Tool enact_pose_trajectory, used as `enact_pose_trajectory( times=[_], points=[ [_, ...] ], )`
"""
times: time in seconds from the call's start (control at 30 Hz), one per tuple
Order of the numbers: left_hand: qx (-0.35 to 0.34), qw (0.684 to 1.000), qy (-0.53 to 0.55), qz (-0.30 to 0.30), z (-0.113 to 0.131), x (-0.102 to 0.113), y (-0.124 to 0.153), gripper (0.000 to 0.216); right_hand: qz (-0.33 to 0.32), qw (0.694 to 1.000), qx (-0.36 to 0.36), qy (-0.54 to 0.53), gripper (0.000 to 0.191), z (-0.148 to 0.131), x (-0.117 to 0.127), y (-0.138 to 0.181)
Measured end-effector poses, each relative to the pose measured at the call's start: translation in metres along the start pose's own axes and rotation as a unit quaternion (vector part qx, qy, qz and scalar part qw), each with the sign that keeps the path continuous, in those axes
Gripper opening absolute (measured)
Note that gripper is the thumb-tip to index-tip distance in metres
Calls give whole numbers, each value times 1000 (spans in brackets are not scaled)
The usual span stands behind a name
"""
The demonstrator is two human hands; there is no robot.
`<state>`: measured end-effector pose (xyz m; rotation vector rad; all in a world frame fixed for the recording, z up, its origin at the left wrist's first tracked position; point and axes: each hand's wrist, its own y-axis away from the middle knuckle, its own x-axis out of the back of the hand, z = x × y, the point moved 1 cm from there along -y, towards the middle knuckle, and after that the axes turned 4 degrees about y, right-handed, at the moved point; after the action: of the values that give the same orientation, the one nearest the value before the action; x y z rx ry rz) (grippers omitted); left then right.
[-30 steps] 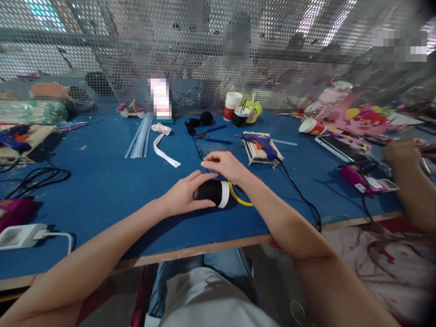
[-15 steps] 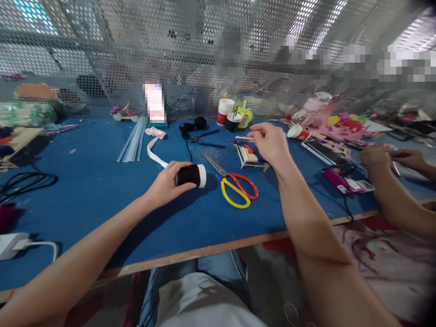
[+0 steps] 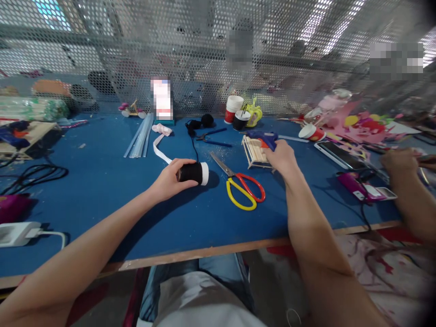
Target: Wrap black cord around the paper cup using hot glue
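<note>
My left hand [image 3: 173,179] is wrapped round a cup [image 3: 191,174] lying on its side, its wall wound with black yarn and its rim white. A white ribbon [image 3: 160,150] trails behind that hand, and a black strand runs back toward a dark yarn ball [image 3: 207,120]. My right hand [image 3: 282,155] is closed round the handle of a blue glue gun [image 3: 265,136] with an orange trigger. The gun sits at a small wooden stick rack [image 3: 255,152], a glue stick [image 3: 293,138] showing at its rear. Between my hands lie scissors [image 3: 238,181] with red and yellow handles.
Blue pliers [image 3: 214,137], clear glue sticks [image 3: 139,136] and a lit phone [image 3: 162,100] stand or lie farther back. Paper cups [image 3: 234,109] are near the mesh wall. At right are a phone [image 3: 335,154], a purple device [image 3: 357,186] and another person's hand [image 3: 398,165].
My right hand has moved down onto the glue gun's handle and closed round it. The left hand still holds the cup. The whole view has shifted slightly.
</note>
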<state>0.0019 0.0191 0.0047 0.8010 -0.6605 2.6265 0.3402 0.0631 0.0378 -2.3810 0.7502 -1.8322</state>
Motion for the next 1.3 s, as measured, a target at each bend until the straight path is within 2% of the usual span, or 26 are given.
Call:
enact_pose_trajectory(
  times=[0.07, 0.1, 0.13, 0.2, 0.33, 0.47, 0.57, 0.73, 0.83, 1.07, 1.3],
  points=[
    [19, 999, 26, -2, 0, 0, 0, 56, 33, 993, -25, -114, 45, -4, 9, 8],
    [30, 999, 41, -5, 0, 1, -1, 56, 24, 984, -17, -176, 45, -9, 14, 13],
    [42, 998, 53, -10, 1, 1, -1, 56, -7, 971, 4, -238, 39, -14, 18, 19],
    [66, 995, 65, -26, 1, 2, -1, 56, -115, 942, 49, -311, 27, -28, 28, 34],
    [97, 991, 85, -47, 2, 3, -2, 54, -224, 926, 133, -275, 29, -54, 40, 64],
    [75, 992, 95, -45, -1, 4, -2, 53, -275, 911, 155, -266, 26, -73, 41, 86],
    [58, 996, 62, -38, -3, 6, -2, 54, -258, 912, 197, -250, 22, -78, 38, 94],
    [50, 998, 35, -26, -5, 7, -2, 55, -179, 925, 298, -151, 21, -74, 35, 95],
    [52, 997, 38, -31, -6, 7, -3, 55, -170, 921, 330, -116, 20, -74, 36, 96],
    [56, 997, 33, -32, -7, 7, -3, 55, -172, 922, 337, -76, 18, -77, 40, 99],
    [17, 999, 22, -24, -5, 6, -2, 56, -160, 925, 342, -37, 21, -78, 42, 98]
  ],
)
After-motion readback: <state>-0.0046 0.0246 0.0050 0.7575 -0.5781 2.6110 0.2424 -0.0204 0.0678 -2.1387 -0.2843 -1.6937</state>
